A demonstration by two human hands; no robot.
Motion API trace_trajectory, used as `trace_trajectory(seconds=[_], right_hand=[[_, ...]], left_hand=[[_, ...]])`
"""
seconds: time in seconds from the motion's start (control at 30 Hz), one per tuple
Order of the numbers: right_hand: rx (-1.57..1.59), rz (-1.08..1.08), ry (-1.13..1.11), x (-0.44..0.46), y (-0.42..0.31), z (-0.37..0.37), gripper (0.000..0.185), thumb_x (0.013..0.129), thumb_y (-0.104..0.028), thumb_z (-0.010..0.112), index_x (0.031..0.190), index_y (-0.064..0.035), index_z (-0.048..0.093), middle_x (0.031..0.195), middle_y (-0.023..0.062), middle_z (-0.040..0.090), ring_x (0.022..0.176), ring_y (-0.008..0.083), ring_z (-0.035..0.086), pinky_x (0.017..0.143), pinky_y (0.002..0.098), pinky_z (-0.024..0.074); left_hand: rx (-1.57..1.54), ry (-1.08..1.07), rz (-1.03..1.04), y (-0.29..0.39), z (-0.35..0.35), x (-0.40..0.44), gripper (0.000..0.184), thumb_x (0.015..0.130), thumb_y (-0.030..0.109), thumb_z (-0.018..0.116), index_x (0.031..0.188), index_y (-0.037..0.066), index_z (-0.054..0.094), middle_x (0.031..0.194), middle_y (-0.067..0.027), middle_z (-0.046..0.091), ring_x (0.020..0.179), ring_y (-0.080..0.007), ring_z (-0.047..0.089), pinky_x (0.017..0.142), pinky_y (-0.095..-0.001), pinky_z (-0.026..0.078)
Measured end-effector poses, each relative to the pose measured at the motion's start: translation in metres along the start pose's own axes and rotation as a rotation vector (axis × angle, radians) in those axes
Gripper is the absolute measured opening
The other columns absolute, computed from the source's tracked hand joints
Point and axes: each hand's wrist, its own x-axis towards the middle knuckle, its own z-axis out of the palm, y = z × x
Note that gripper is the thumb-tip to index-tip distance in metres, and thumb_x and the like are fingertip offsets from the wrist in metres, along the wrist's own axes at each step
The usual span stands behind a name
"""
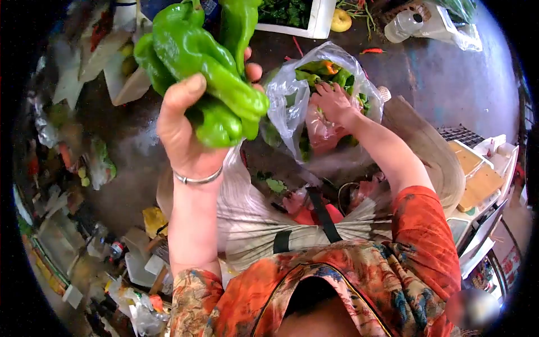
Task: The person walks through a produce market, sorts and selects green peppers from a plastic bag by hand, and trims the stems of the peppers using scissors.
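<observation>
My left hand (pixel 182 121) is raised at the upper left, its thumb and fingers wrapped round several large, glossy green peppers (pixel 205 62). A metal bangle (pixel 197 178) circles that wrist. Right of it, a clear plastic bag (pixel 289 115) stands open on the floor, with green peppers (pixel 307 77) and an orange-tinged one inside. My right hand (pixel 332 105) reaches into this bag, fingers stretched out and resting over the peppers. Its fingertips are partly hidden among them. A pinkish plastic bag (pixel 323 135) shows beneath the right hand.
At the top, a white box (pixel 321 19) holds dark leafy greens. A yellow round fruit (pixel 341 20), a red chili (pixel 373 51) and a clear plastic bottle (pixel 403 26) are nearby. Scattered boxes and scraps line the left; a wooden board (pixel 476 174) lies at right.
</observation>
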Motion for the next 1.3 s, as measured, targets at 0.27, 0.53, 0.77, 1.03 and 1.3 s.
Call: trace_trajectory(seconds=[0.27,0.53,0.77,1.03,1.3], right_hand=[[0.268,0.013,-0.165,-0.044,-0.001,-0.051,0.042,0.08,-0.027,0.063,0.117,-0.0083,0.055,0.096,0.0186,0.065,0.09,0.0372,0.062,0.077,0.0411,0.0502],[-0.08,0.094,0.105,-0.13,-0.022,-0.139,0.041,0.081,-0.015,0.056,0.119,-0.001,0.048,0.078,0.0108,0.066,0.073,0.0272,0.066,0.062,0.0381,0.0504],[1.435,0.551,0.05,-0.164,-0.015,-0.188,0.036,0.098,-0.033,0.042,0.118,-0.0036,0.05,0.076,0.0075,0.061,0.049,0.0096,0.05,0.044,0.0228,0.0421],[1.993,0.286,0.17,-0.144,-0.009,-0.184,0.035,0.099,-0.029,0.034,0.113,-0.0017,0.052,0.085,0.0131,0.066,0.058,0.0167,0.06,0.05,0.0268,0.0476],[2.395,0.275,0.318,-0.126,-0.005,-0.184,0.042,0.099,-0.031,0.031,0.123,-0.0011,0.049,0.106,0.0151,0.064,0.083,0.0216,0.063,0.069,0.0306,0.0519]], left_hand=[[-0.244,0.035,0.017,-0.002,0.011,-0.004,0.054,0.084,0.015,0.059,0.13,-0.005,0.039,0.13,-0.0243,0.047,0.127,-0.04,0.039,0.107,-0.0552,0.029],[-0.346,-0.152,0.058,-0.005,0.014,-0.003,0.052,0.08,0.025,0.062,0.121,-0.004,0.051,0.124,-0.0221,0.053,0.123,-0.0373,0.045,0.11,-0.0525,0.025],[-0.238,-0.205,0.014,-0.011,0.019,-0.003,0.049,0.081,0.018,0.058,0.123,-0.006,0.047,0.125,-0.0256,0.051,0.124,-0.042,0.043,0.108,-0.0547,0.028],[-0.098,-0.114,-0.012,-0.019,0.029,0.001,0.052,0.083,0.014,0.058,0.129,-0.004,0.041,0.131,-0.0265,0.045,0.127,-0.0423,0.04,0.104,-0.0551,0.034],[0.035,-0.047,-0.023,-0.045,0.042,0.003,0.052,0.081,0.003,0.057,0.13,-0.001,0.042,0.121,-0.0169,0.055,0.112,-0.0332,0.055,0.09,-0.0425,0.05]])
